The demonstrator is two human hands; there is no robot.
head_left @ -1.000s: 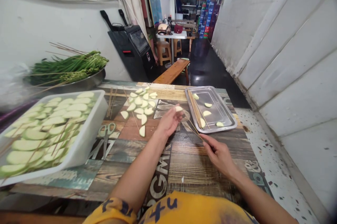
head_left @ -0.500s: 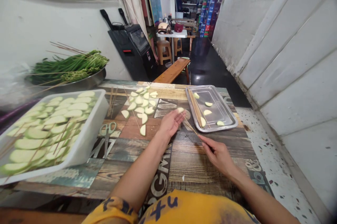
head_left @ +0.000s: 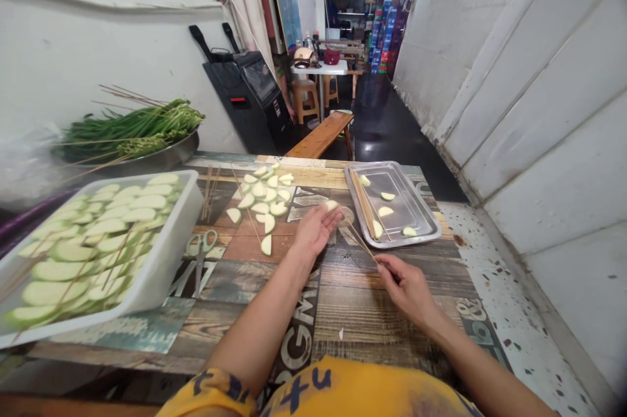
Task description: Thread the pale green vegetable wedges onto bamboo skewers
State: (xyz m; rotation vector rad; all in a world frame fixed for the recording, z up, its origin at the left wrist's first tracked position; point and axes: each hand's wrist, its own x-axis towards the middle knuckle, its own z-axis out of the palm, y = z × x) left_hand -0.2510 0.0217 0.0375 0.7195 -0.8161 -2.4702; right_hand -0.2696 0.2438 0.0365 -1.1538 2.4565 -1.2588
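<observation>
While the left hand [head_left: 316, 231] hovers over the mid tabletop [head_left: 343, 312], its thumb and fingertips are closed in a pinch on a pale-green vegetable slice [head_left: 332, 206], held just above the wood. The right hand [head_left: 406, 283] is nearer the body, fingers shut in a pinch on the near end of a thin bamboo skewer [head_left: 360, 242]. The stick slants up and away toward the left hand, w/ its tip just below the slice; can't tell if they touch. Just right of the slice is a steel tray [head_left: 414, 204] w/ a few loose slices [head_left: 386, 211] and a bundle of skewers [head_left: 362, 204] along its left wall. Left of the left hand, a pile of cut slices [head_left: 264, 195] lies straight on the tabletop, w/ a few bare sticks [head_left: 208, 185] beyond it. Green-handled scissors [head_left: 198, 248] lie flat between the pile and a white plastic tub [head_left: 161, 266], which is full of slices already on sticks. Behind the tub, a metal basin [head_left: 166, 154] holds green chives [head_left: 132, 126], also on sticks. Yellow printed cloth [head_left: 343, 391] fills the bottom edge.
</observation>
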